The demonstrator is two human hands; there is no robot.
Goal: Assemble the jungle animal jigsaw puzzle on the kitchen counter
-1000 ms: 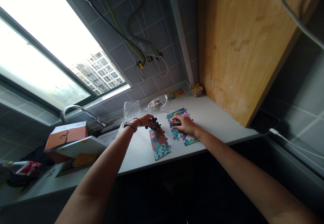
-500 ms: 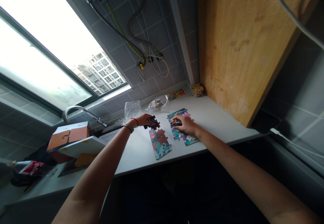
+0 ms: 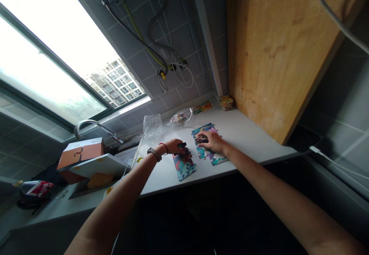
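Note:
My left hand [image 3: 174, 146] is closed on a dark jigsaw piece [image 3: 182, 147] at the upper end of a joined puzzle section [image 3: 184, 167] in red-brown and teal. Whether that piece touches the section, I cannot tell. To the right lies a second joined section [image 3: 203, 130] in blue, teal and purple. Over it, my right hand [image 3: 212, 141] is curled round a small stack of jigsaw pieces [image 3: 201, 139], which show edge-on between thumb and fingers. My palm and forearm cover part of this section.
Behind the sections lie a clear plastic bag [image 3: 182, 117] with pieces inside, bubble wrap [image 3: 152, 124] and a colourful card [image 3: 203, 107]. A stack of pieces [image 3: 226, 102] stands by the wooden board [image 3: 259, 62]. To the left are an orange-and-white box [image 3: 80, 155] and a faucet [image 3: 96, 123].
My left hand has come down and to the right with its piece, onto the upper end of the left section. My right hand stays over the right section, holding its stack.

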